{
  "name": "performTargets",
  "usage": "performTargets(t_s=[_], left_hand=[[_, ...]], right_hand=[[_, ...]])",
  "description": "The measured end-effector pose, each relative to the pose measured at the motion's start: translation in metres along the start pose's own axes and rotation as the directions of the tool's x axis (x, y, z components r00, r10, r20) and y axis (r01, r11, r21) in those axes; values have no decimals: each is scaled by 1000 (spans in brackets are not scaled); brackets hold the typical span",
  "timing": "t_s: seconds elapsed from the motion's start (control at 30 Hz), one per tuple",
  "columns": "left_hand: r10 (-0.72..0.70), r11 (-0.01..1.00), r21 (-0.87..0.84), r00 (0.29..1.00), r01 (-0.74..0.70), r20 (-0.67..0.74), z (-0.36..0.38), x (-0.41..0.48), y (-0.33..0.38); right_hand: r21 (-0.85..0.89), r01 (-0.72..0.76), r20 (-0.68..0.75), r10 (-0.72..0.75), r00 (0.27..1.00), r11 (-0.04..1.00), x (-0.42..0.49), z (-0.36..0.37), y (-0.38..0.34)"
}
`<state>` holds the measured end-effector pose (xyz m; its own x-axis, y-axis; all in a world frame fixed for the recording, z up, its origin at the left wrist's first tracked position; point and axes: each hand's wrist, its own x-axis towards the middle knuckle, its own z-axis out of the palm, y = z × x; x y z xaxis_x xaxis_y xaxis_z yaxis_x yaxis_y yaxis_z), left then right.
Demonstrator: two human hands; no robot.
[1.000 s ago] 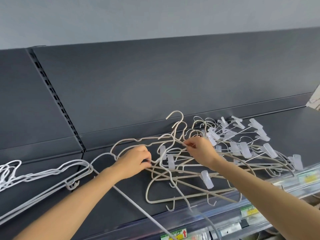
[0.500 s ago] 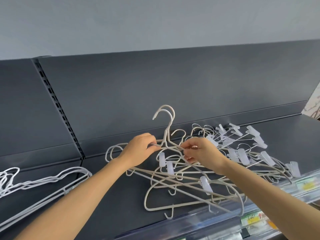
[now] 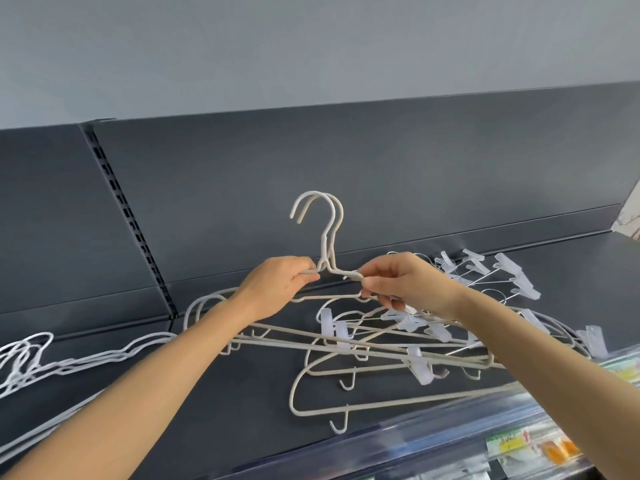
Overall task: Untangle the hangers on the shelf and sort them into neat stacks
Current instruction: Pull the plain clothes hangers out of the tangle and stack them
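Both arms are reaching up and forward from the lower corners of the view, bare to the edge of the frame, and the hands are meeting at the middle of the dark shelf. The left hand is curling its fingers around the left shoulder of a pair of beige hangers, thumb pressing on top, right beside the neck. The right hand is pinching the right shoulder of the same pair between thumb and forefinger, with the other fingers bending loosely below and touching the wires underneath. The wrists are lying roughly level, and the two hands are sitting just apart with the neck between them.

The pair is standing upright above the shelf, its two hooks lying almost one over the other and curving to the left in front of the back panel. Its lower bars are running down into the tangle of beige hangers spreading over the middle and right of the shelf, bars crossing at many angles, small hooks pointing down, translucent clips gripping several bars. Behind the right wrist, thin wire hangers with more clips are sticking up at the back. Well apart on the left, a stack of white hangers is lying flat. Price labels are showing blurred along the shelf's front edge.
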<state>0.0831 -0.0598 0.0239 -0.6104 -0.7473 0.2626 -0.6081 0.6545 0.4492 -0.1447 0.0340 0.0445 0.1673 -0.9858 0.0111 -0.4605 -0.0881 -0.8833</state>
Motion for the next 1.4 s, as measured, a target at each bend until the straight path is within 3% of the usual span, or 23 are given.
performTargets(t_s=[0.1, 0.27, 0.43, 0.57, 0.8, 0.93, 1.1, 1.23, 1.4], left_hand=[[-18, 1000, 1, 1000, 18, 9, -10, 0, 2], [-79, 997, 22, 994, 78, 82, -32, 1, -7], [-128, 991, -27, 988, 131, 91, -51, -9, -23], [-183, 982, -43, 982, 185, 50, -63, -26, -40], [-325, 945, -47, 943, 323, -66, -91, -73, -76], [-413, 910, -20, 901, 414, -131, -109, -106, -97], [-540, 840, -31, 828, 542, -153, -132, -158, -129], [-617, 784, -66, 765, 617, -185, -150, -203, -154], [-687, 716, -68, 685, 694, -241, -170, -247, -191]], right_hand=[[-101, 26, 8, -25, 1000, 995, 5, 1, -5], [-90, 78, 47, -74, 996, 993, 11, 8, -6], [-304, 136, 57, -125, 991, 943, 22, 17, -3], [-483, 251, 83, -241, 967, 839, 33, 28, -4], [-609, 320, 154, -288, 945, 726, 60, 66, -15], [-783, 393, 232, -359, 904, 482, 74, 105, -25], [-778, 512, 358, -411, 838, 364, 95, 157, -44], [-702, 582, 468, -349, 812, 411, 108, 202, -62], [-684, 651, 561, -334, 757, 329, 130, 262, -79]])
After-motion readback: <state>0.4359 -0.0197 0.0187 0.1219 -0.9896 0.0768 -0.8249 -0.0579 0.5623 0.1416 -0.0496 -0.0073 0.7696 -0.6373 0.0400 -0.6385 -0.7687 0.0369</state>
